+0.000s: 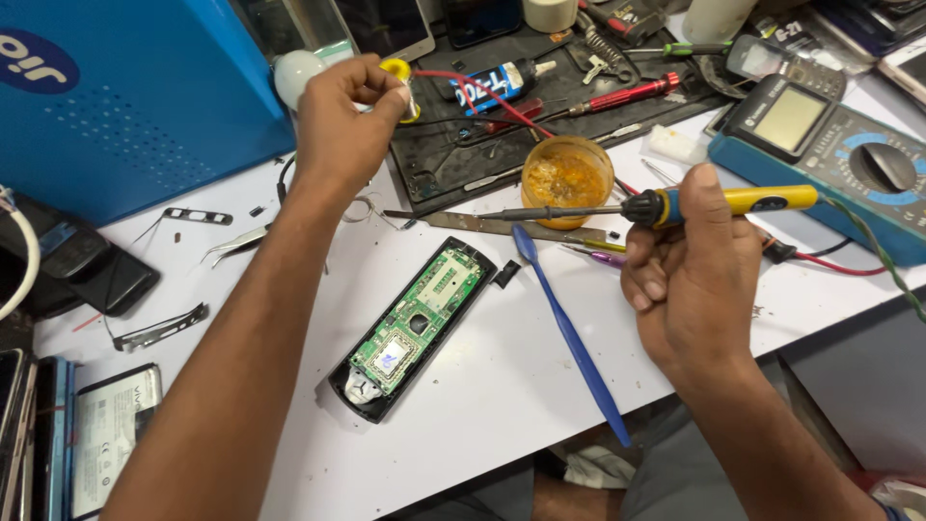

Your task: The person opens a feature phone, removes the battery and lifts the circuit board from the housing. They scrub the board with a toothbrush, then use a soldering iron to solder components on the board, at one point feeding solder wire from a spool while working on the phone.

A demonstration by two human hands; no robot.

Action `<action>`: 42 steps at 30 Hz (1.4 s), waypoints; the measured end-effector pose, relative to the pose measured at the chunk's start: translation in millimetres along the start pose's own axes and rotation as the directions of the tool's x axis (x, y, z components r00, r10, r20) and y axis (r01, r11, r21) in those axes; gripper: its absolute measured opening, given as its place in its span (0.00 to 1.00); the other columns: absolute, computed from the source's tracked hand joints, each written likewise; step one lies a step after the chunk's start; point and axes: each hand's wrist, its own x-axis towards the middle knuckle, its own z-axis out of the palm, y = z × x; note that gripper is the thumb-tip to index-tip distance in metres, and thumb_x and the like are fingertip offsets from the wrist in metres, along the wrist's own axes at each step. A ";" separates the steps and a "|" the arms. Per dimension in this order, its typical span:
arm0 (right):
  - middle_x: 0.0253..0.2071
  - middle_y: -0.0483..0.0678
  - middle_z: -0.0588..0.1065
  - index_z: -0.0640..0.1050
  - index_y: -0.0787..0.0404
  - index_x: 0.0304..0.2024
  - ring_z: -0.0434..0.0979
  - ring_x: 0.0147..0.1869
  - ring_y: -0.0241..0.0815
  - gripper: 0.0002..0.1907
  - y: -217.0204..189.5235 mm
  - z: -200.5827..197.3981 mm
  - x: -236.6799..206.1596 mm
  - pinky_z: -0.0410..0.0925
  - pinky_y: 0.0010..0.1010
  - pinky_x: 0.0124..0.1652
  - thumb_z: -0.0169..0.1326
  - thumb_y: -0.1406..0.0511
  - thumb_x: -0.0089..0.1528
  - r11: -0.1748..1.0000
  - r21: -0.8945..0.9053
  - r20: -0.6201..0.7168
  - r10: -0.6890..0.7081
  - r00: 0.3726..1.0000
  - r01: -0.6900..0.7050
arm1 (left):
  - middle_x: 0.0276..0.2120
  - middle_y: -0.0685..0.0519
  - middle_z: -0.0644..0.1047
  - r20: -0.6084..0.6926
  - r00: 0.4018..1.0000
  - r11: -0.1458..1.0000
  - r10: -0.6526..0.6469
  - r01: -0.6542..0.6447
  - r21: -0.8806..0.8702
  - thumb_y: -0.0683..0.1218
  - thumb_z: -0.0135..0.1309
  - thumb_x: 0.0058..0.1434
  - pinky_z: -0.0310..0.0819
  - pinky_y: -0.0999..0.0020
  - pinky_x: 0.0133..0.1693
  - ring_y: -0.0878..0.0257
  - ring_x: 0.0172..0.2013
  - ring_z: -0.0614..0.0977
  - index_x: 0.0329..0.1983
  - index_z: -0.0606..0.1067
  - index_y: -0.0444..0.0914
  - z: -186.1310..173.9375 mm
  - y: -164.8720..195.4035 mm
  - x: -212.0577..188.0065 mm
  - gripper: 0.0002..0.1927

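My right hand (690, 280) is closed around a yellow-and-black soldering iron (733, 202), whose tip points left over an amber flux tin (567, 178). My left hand (345, 121) is raised at the back, pinching a yellow spool of solder wire (397, 70). Between the hands an opened black phone (415, 328) lies on the white table (482, 405) with its green circuit board facing up. A blue plastic pry tool (569, 333) lies diagonally to the right of the phone.
A blue box (125, 96) stands at the back left. A dark work mat (540, 87) holds a red screwdriver (617, 96), a glue tube (497, 85) and small tools. A blue multimeter (830, 145) sits right. Phones and a battery (111, 434) lie left, with tweezers (236, 243).
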 end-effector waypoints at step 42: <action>0.18 0.37 0.65 0.72 0.59 0.31 0.57 0.16 0.20 0.22 33.1 -31.7 4.0 0.52 0.14 0.19 0.41 0.59 0.79 0.970 -0.241 0.143 0.049 0.989 -0.014 | 0.31 0.55 0.80 0.481 0.852 0.953 -0.208 0.287 -0.097 0.42 0.59 0.61 0.73 0.72 0.29 0.70 0.27 0.78 0.38 0.82 0.35 -68.4 20.5 -129.2 0.06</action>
